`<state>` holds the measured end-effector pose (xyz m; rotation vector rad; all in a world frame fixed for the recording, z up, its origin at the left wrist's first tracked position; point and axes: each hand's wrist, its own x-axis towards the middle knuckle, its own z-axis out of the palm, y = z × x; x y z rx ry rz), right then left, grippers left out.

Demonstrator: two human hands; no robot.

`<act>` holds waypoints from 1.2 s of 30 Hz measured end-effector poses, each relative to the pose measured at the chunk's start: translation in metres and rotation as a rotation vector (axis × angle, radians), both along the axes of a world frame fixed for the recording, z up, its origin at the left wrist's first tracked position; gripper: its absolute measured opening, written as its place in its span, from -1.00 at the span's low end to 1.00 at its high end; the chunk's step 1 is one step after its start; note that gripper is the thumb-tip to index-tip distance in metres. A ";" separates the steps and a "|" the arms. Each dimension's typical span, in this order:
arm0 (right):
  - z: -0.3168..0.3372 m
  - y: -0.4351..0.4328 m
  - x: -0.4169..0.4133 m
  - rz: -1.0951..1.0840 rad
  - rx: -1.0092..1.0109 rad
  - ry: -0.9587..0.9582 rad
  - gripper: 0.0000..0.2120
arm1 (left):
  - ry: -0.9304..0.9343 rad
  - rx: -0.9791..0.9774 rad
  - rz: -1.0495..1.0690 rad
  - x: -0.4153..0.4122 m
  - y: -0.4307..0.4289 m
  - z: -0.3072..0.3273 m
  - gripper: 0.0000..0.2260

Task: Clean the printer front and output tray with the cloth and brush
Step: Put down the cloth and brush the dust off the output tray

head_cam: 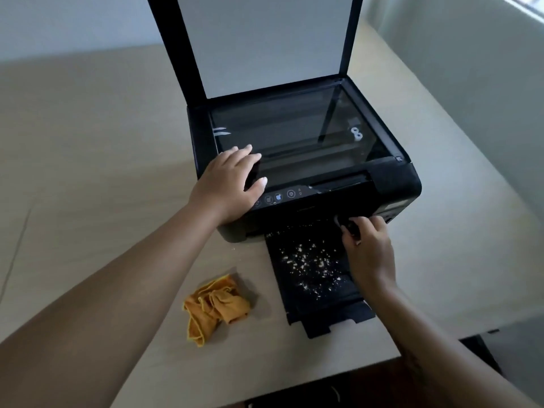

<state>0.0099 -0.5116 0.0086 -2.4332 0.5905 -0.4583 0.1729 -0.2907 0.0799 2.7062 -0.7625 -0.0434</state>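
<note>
A black printer [391, 184] stands on a beige table with its scanner lid [259, 39] raised upright. My left hand [229, 187] rests flat on the front left corner of the scanner glass. The output tray [312, 295] is pulled out toward me and is strewn with pale crumbs [309, 263]. My right hand [368, 251] grips a small dark brush [348, 226] at the tray's far right end, against the printer front. A crumpled orange cloth [215, 307] lies on the table left of the tray.
The beige table [88, 172] stretches wide to the left and behind the printer. Its front edge [294, 381] runs close to the tray's end. A wall and a window sill stand to the right. A few crumbs lie on the table by the printer's front left corner.
</note>
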 end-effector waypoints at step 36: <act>-0.011 0.063 0.004 0.114 -0.220 0.173 -0.79 | -0.102 0.013 -0.030 0.005 0.001 -0.011 -0.50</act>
